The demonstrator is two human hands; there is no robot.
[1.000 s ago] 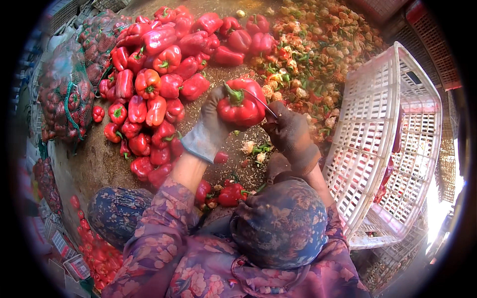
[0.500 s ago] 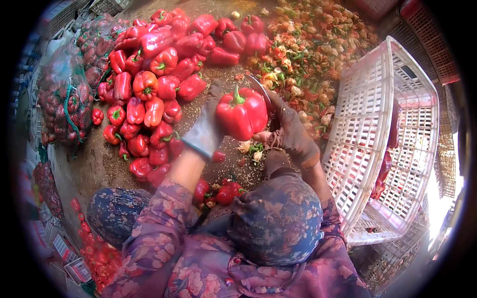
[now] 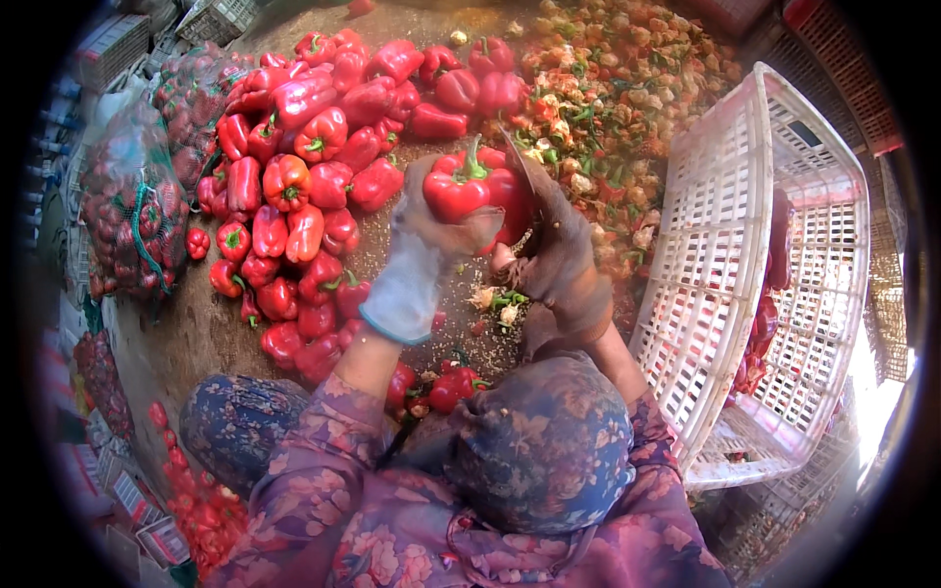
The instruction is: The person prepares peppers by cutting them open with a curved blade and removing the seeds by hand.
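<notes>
My gloved left hand (image 3: 433,227) wraps round a large red bell pepper (image 3: 461,191), its thumb across the front. The green stem points up and away from me. In my gloved right hand (image 3: 567,260) is a knife (image 3: 520,162), its thin blade rising along the pepper's right side. Whether the edge has entered the flesh I cannot tell. The knife's handle is hidden in the fist, and a bare thumb tip shows through the glove. To the left lies a heap of whole red peppers (image 3: 319,132), some with green stems.
Cut pepper cores (image 3: 598,108) with seeds pile up at the far right. A white slatted crate (image 3: 701,265) lies tilted at the right, with red pepper pieces (image 3: 760,333) inside. Net sacks of peppers (image 3: 127,216) stand at the left. Seeds litter the floor between my knees.
My left hand has closed further round the pepper, its thumb now over the front. The knife has turned more upright against the pepper's right side, and the pepper has risen slightly.
</notes>
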